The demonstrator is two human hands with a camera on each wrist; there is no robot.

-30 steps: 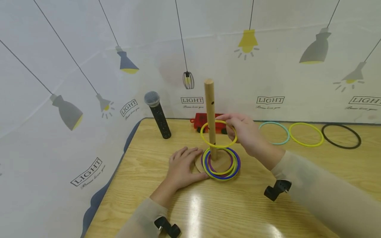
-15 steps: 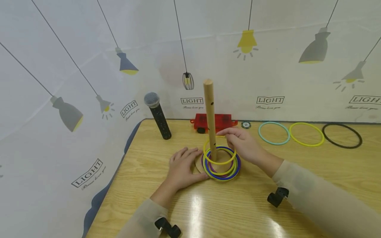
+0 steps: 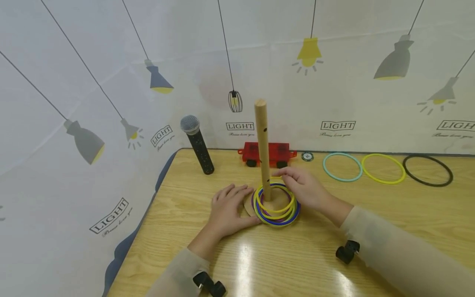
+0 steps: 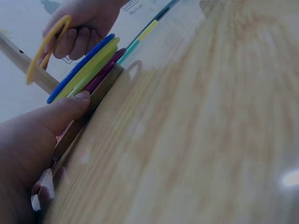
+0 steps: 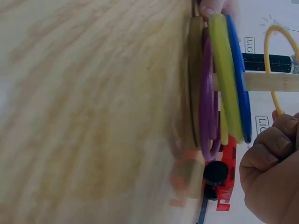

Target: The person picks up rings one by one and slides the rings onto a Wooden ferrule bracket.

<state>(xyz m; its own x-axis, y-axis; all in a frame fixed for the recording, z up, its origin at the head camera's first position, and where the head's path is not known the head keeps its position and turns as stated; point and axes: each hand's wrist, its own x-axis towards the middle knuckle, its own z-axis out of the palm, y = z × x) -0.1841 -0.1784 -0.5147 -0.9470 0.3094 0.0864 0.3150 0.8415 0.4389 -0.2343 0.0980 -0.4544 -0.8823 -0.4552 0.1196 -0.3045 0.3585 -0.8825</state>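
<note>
A wooden peg (image 3: 262,140) stands upright on a round base (image 3: 248,203). Around its foot lie stacked rings: a blue ring (image 5: 239,79) uppermost, yellow-green ones below it, and purple rings (image 5: 205,105) near the base. My right hand (image 3: 308,189) pinches a thin yellow ring (image 5: 266,52) by its far right side. That ring encircles the peg, tilted, a little above the stack in both wrist views. On the left, my left hand (image 3: 228,211) rests against the base with fingers spread; its thumb (image 4: 70,108) touches the base's edge beside the stack.
A microphone (image 3: 200,148) stands upright at the back left. Behind the peg is a red toy wagon (image 3: 276,152), with a small round chip (image 3: 307,156) beside it. Turquoise (image 3: 325,171), yellow (image 3: 384,181) and black rings (image 3: 426,182) lie along the table's back edge.
My right hand has lowered the yellow ring along the peg, from well above the stack to just over it. The left hand has stayed at the base.
</note>
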